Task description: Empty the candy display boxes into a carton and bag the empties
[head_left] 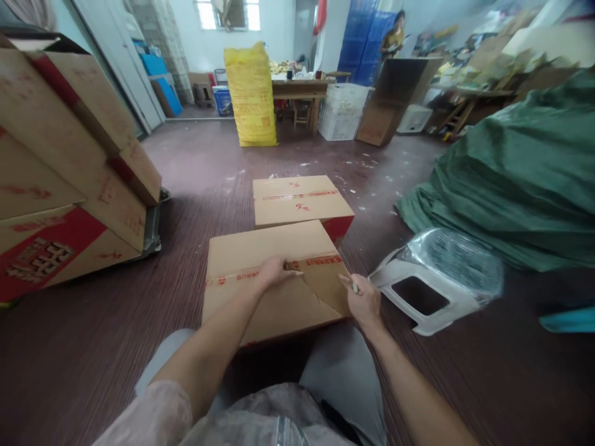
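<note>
A closed cardboard carton (251, 248) with red-printed tape along its middle stands in front of my knees. On its right side lies a darker brown piece of cardboard (328, 284) with an uneven lower-left edge; I cannot tell whether it is loose or part of the top. My left hand (273, 272) is at that piece's left end, thumb and fingers closed on its edge by the tape. My right hand (365, 300) is at the carton's right edge, fingers curled. A small pale object shows between them, too small to name.
A second taped carton (297, 201) stands just beyond. Right of me is a white plastic stool (418, 297) with plastic wrap on it, and a green tarp-covered heap (511, 167). Stacked cartons (93, 148) rise at left. Farther back are a yellow sack (251, 96) and a person (393, 40).
</note>
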Action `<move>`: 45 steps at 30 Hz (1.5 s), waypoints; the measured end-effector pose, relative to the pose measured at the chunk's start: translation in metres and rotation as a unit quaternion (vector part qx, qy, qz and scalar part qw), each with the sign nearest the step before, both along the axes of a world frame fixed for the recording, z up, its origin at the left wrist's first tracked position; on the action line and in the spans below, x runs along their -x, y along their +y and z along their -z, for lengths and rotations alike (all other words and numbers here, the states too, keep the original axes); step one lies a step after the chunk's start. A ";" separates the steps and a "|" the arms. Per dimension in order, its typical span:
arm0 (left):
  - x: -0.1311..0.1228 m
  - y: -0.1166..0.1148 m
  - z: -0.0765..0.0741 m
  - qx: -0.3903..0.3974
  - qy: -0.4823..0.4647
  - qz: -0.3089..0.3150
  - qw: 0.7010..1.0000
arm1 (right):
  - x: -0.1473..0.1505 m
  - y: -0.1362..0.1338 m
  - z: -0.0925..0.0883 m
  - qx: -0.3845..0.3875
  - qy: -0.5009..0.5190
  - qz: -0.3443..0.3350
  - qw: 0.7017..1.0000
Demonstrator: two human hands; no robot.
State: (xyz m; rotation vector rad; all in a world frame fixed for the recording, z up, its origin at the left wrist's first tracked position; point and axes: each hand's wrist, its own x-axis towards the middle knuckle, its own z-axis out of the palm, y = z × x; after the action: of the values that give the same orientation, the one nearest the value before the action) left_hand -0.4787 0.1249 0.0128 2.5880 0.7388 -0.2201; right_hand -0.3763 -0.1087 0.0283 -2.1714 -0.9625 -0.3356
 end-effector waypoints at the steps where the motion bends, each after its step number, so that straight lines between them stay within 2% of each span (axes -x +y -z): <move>1: -0.002 0.002 -0.002 0.006 0.013 0.000 1.000 | -0.003 0.002 0.000 0.002 0.010 0.002 1.000; 4: -0.007 0.002 -0.008 -0.002 0.036 -0.017 0.999 | -0.016 0.009 -0.001 0.023 0.063 0.021 0.998; 7: -0.007 -0.009 -0.022 -0.017 0.036 -0.045 0.998 | -0.029 0.008 0.000 0.040 0.132 0.051 0.989; 9: -0.002 -0.024 -0.038 -0.016 0.036 -0.062 0.997 | -0.034 -0.002 0.003 0.027 0.189 0.067 0.979; 12: 0.016 -0.056 -0.070 -0.047 0.003 -0.082 0.995 | -0.036 -0.028 0.011 -0.043 0.269 0.116 0.955; 15: 0.042 -0.093 -0.100 -0.131 -0.074 -0.040 0.988 | -0.032 -0.055 0.017 -0.113 0.284 0.157 0.939; 18: 0.067 -0.124 -0.113 -0.169 -0.092 0.026 0.981 | -0.022 -0.077 0.024 -0.129 0.302 0.157 0.932; 21: 0.076 -0.135 -0.109 -0.197 -0.113 0.083 0.970 | -0.016 -0.092 0.032 -0.121 0.320 0.158 0.926; 23: 0.073 -0.129 -0.104 -0.215 -0.111 0.094 0.966 | -0.015 -0.090 0.031 -0.114 0.306 0.161 0.931; 26: 0.058 -0.103 -0.096 -0.231 -0.098 0.062 0.966 | -0.020 -0.062 0.021 -0.088 0.272 0.141 0.948; 30: 0.036 -0.065 -0.082 -0.202 -0.051 0.004 0.978 | -0.033 -0.010 0.009 -0.072 0.261 0.126 0.954; 34: 0.031 -0.052 -0.069 -0.176 -0.042 -0.009 0.984 | -0.037 0.010 0.013 -0.108 0.256 0.184 0.943; 39: 0.042 -0.061 -0.058 -0.234 -0.133 0.019 0.963 | -0.034 0.006 0.030 -0.149 0.249 0.256 0.922; 43: 0.041 -0.061 -0.046 -0.261 -0.223 0.042 0.938 | -0.036 0.004 0.038 -0.109 0.249 0.311 0.911; 45: 0.038 -0.059 -0.042 -0.251 -0.244 0.038 0.936 | -0.038 0.006 0.038 -0.072 0.250 0.334 0.906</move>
State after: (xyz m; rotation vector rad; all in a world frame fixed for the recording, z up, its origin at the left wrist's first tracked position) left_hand -0.5167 0.0663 0.0544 2.9546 0.5576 0.6533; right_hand -0.3388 -0.1027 -0.0098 -2.2246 0.1058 -0.1375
